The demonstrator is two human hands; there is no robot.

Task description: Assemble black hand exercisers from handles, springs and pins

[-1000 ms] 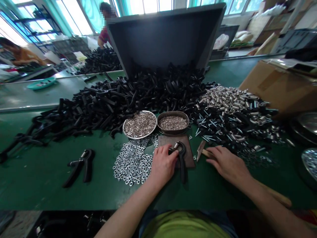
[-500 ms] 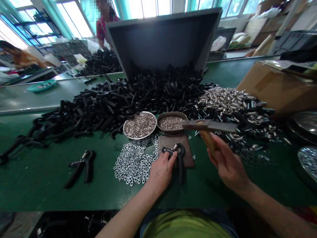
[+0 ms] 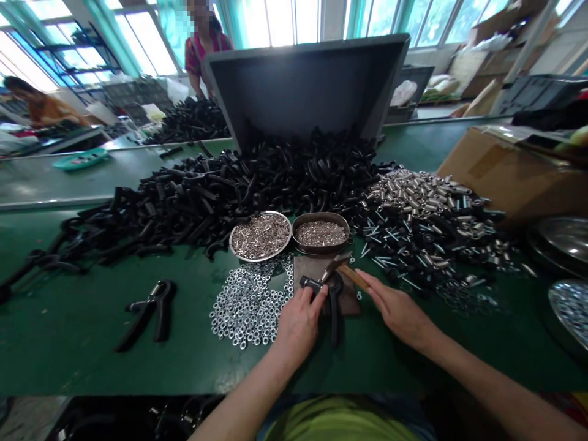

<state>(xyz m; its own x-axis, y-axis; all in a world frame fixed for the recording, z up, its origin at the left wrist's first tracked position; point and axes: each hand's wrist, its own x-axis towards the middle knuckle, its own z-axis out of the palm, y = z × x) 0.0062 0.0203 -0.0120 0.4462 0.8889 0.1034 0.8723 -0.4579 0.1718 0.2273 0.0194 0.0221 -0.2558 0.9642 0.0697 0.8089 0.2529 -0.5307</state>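
Observation:
My left hand [image 3: 298,318] is closed on a black hand grip exerciser [image 3: 335,312] with a metal spring, keeping it against a square metal plate [image 3: 301,267]. In my right hand [image 3: 397,306] is the wooden handle of a hammer [image 3: 353,276]. The hammer's head is down at the top of the hand grip, by the spring; whether it touches cannot be made out. Loose nuts [image 3: 248,306] lie spread beside my left hand. Farther left on the green table rests another hand grip [image 3: 154,312], its two handles apart.
A round dish of small metal pins [image 3: 261,236] and an oval tin of small metal parts [image 3: 320,233] stand behind the plate. Black handles [image 3: 257,171] are heaped before a tilted grey bin [image 3: 307,92]. Springs [image 3: 418,193] and a cardboard box [image 3: 509,171] are at right. Two people are beyond.
My right hand has swung the hammer down and left, from above the table onto the hand grip's top. My left hand keeps its hold in the same place.

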